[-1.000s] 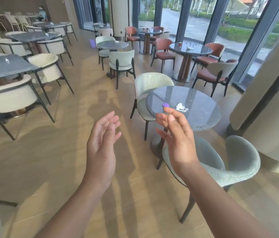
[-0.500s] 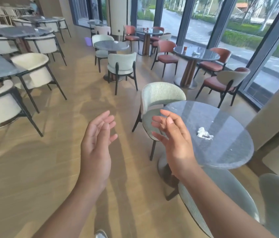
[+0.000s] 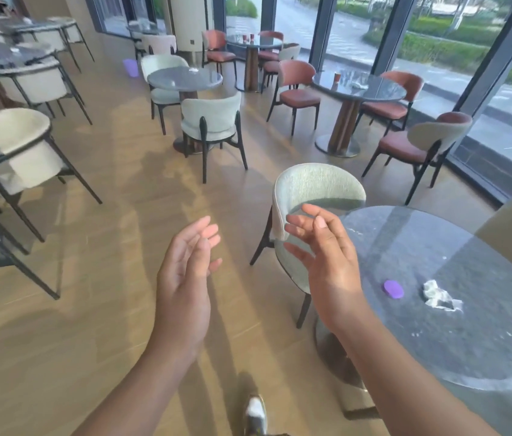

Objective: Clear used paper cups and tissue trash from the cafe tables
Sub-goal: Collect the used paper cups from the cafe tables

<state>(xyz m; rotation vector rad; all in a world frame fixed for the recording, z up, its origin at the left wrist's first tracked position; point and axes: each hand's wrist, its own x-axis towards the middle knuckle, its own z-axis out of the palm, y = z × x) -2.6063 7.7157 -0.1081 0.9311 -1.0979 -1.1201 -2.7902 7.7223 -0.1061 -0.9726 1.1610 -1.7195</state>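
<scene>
Tissue (image 3: 440,294) lies crumpled on the round table (image 3: 484,347), right of my right hand (image 3: 327,262). My left hand (image 3: 185,278) and right hand hover empty, fingers relaxed and spread.

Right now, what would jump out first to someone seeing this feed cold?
The left hand and right hand hover open mid-frame, holding nothing. Just right of them, a crumpled tissue and a small purple disc lie apart on the near round table.

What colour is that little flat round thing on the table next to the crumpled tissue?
The small disc is purple, clearest in the head view.
</scene>
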